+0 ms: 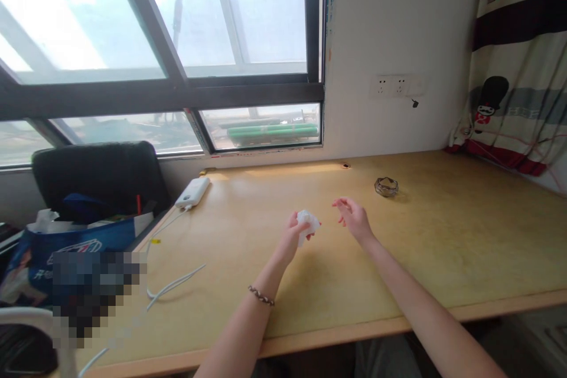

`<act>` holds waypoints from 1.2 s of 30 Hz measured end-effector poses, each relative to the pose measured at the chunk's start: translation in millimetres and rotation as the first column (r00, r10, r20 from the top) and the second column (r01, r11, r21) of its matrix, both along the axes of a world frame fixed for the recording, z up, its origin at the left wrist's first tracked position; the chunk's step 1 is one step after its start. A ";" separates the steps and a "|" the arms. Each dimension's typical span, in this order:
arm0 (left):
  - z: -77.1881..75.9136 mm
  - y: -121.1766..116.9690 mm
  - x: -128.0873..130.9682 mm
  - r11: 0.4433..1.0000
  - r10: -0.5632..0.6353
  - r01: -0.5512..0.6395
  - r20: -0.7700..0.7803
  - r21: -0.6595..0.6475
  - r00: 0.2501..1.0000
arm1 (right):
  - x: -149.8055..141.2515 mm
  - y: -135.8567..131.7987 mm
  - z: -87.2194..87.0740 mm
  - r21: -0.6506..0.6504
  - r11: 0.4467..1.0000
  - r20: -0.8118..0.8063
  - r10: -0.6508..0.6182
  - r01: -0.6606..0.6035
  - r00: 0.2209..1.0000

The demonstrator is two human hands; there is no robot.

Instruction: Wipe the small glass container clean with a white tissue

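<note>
My left hand [296, 235] is closed around a crumpled white tissue [308, 223], held over the middle of the wooden table [248, 307]. A braided bracelet circles that wrist. To the right of the tissue, and apart from it, my right hand [353, 218] hovers with its fingers loosely curved and spread, nothing between them. Beyond the right hand, a dark metal ring-shaped object [386, 187], maybe a bracelet or small ashtray, rests on the tabletop.
A white power bank [193, 192] with a white cable [177, 283] lies along the table's left side. A blue bag [88, 248] sits on a black chair [97, 171] at left. Wall sockets [392, 86] and a curtain [509, 71] stand behind the table.
</note>
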State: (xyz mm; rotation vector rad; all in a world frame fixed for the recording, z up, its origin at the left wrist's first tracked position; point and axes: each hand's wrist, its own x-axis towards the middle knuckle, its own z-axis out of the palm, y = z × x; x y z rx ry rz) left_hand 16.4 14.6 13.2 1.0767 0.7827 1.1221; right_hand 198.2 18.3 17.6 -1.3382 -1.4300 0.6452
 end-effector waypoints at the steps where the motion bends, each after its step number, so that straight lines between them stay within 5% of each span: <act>1: 0.4 0.3 -0.9 1.000 -0.015 0.015 -0.007 -0.006 1.000 | -18.3 -4.9 -1.9 -0.039 0.994 -0.125 0.100 -0.106 0.987; 6: 1.9 2.5 -4.6 0.999 -0.047 0.045 -0.104 -0.025 0.993 | -56.3 -15.5 -15.4 -0.057 0.974 -0.304 0.193 -0.220 0.933; 11: 2.9 3.6 -7.0 0.998 -0.047 0.044 -0.081 -0.036 0.996 | -45.8 -14.7 -21.6 -0.027 0.978 -0.441 0.174 -0.207 0.881; 17: 5.1 5.0 -9.0 0.996 0.007 -0.004 0.032 -0.092 0.999 | -41.4 -11.0 -21.4 -0.057 0.983 -0.704 0.086 -0.177 0.705; 26: 1.3 12.5 -12.1 0.982 0.134 -0.108 0.165 -0.157 0.977 | -32.5 -12.1 -17.2 -0.076 0.964 -0.820 0.084 -0.254 0.566; 32: 2.1 7.5 -16.0 0.976 -0.114 0.129 0.097 -0.174 0.989 | -29.9 -14.1 -14.3 -0.224 0.885 -0.819 0.056 -0.409 0.571; 36: 5.9 4.1 -16.8 0.970 -0.173 0.180 0.058 -0.162 0.983 | -30.0 -14.2 -14.1 -0.218 0.872 -0.802 0.095 -0.437 0.590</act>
